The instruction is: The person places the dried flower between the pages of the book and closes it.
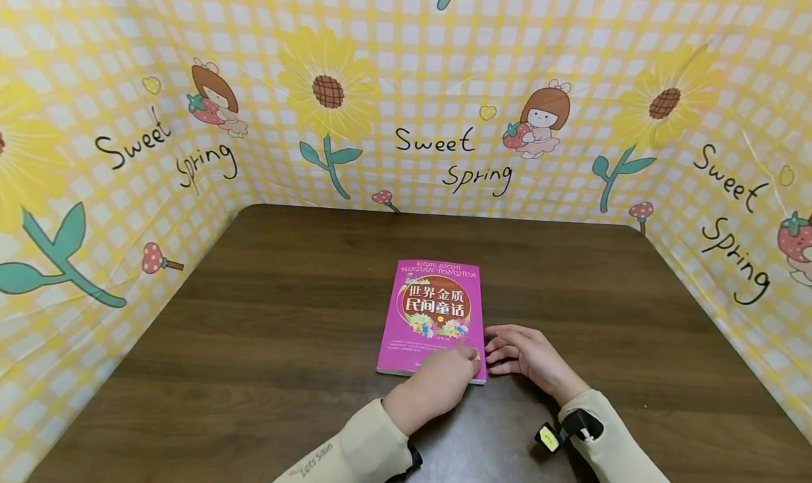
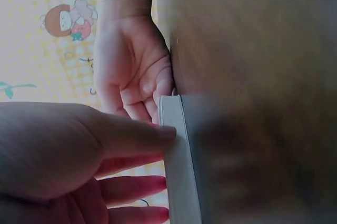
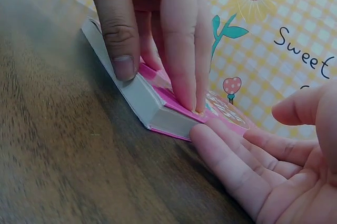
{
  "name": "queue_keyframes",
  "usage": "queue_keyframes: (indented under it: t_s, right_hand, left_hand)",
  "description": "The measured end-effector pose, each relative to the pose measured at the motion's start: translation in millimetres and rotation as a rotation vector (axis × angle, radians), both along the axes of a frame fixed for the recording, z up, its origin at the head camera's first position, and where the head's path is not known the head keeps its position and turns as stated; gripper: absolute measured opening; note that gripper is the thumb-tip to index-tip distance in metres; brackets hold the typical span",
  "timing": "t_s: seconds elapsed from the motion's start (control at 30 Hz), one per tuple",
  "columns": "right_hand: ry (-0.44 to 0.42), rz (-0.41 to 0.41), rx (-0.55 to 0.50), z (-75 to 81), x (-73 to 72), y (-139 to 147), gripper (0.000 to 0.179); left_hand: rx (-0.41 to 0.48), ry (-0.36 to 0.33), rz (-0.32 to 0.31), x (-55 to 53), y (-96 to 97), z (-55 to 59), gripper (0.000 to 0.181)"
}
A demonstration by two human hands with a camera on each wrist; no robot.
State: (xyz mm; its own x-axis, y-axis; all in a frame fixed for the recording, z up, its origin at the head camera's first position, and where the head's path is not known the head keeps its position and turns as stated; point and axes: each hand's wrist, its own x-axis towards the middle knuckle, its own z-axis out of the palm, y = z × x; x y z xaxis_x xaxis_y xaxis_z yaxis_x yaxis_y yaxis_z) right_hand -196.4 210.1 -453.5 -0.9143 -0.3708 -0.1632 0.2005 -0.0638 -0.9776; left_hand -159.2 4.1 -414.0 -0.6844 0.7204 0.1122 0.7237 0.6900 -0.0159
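Observation:
A magenta book (image 1: 425,328) with a brown oval title panel lies flat and closed on the table. My left hand (image 1: 438,381) is over its lower right corner. In the right wrist view, the left thumb presses on the bottom page edge (image 3: 124,95) while the fingers of that left hand (image 3: 163,29) press on the cover. Beside the book's right edge lies my right hand (image 1: 526,356), its fingers spread and relaxed. The right wrist view shows the fingertips of the right hand (image 3: 279,176) touching the book's side near the corner.
The dark brown wooden table (image 1: 279,307) extends around the book. Behind and at both sides rises a yellow checked cloth (image 1: 393,81) printed with sunflowers and cartoon figures. A black strap with a small device (image 1: 571,430) sits on the right wrist.

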Motion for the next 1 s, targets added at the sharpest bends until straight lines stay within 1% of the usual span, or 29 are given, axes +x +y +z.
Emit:
queue_keyframes:
  t_s: [0.13,0.2,0.23,0.3,0.4,0.43,0.5,0.57,0.63,0.7,0.77,0.83,0.9,0.93,1.0]
  right_hand:
    - [0.012,0.01,-0.007,0.2,0.4,1.3,0.048]
    - [0.012,0.009,-0.01,0.1,0.5,2.4,0.048]
    - [0.008,0.007,-0.011,0.2,0.5,2.8,0.048]
    - [0.003,0.007,-0.013,-0.3,0.5,3.7,0.048]
    - [-0.004,0.006,-0.022,-0.8,0.5,5.2,0.049]
    - [-0.005,0.006,-0.026,-1.1,0.5,5.8,0.049]
    - [0.001,0.012,-0.034,-1.5,1.0,6.8,0.049]
    - [0.004,0.017,-0.04,-1.7,1.1,7.4,0.049]
    - [0.002,0.026,-0.045,-2.0,1.2,7.7,0.048]
    - [-0.003,0.035,-0.049,-2.0,1.2,7.6,0.047]
    - [-0.005,0.05,-0.053,-2.5,1.3,7.8,0.047]
    - [-0.003,0.063,-0.061,-2.2,1.7,7.7,0.047]
    - [0.011,0.089,-0.062,-1.8,1.7,8.7,0.048]
    - [0.022,0.103,-0.06,-1.3,1.8,9.6,0.049]
    - [0.042,0.125,-0.048,0.6,1.9,11.5,0.05]
  left_hand:
    - [-0.101,0.067,0.016,5.1,4.3,1.4,0.024]
    - [-0.143,0.068,0.032,7.6,6.8,2.0,0.027]
    - [-0.163,0.052,0.046,9.0,7.8,2.3,0.028]
    - [-0.207,-0.01,0.074,12.2,9.1,2.9,0.034]
    - [-0.26,-0.141,0.112,16.2,9.5,2.9,0.05]
    - [-0.257,-0.182,0.121,17.1,8.9,2.5,0.055]
    - [-0.218,-0.267,0.133,17.8,6.9,1.5,0.066]
    - [-0.149,-0.341,0.13,17.7,3.0,-0.2,0.071]
    - [-0.075,-0.411,0.114,17.0,-2.2,-1.6,0.074]
    - [-0.016,-0.47,0.077,15.6,-8.8,-2.2,0.076]
    - [0.036,-0.513,0.026,12.9,-16.7,-1.5,0.075]
    - [0.101,-0.539,-0.027,8.6,-26.1,0.8,0.074]
    - [0.171,-0.54,-0.065,3.2,-37.2,3.7,0.073]
    - [0.209,-0.534,-0.07,0.4,-43.5,5.5,0.072]
    - [0.28,-0.511,-0.054,-5.2,-57.7,7.6,0.071]
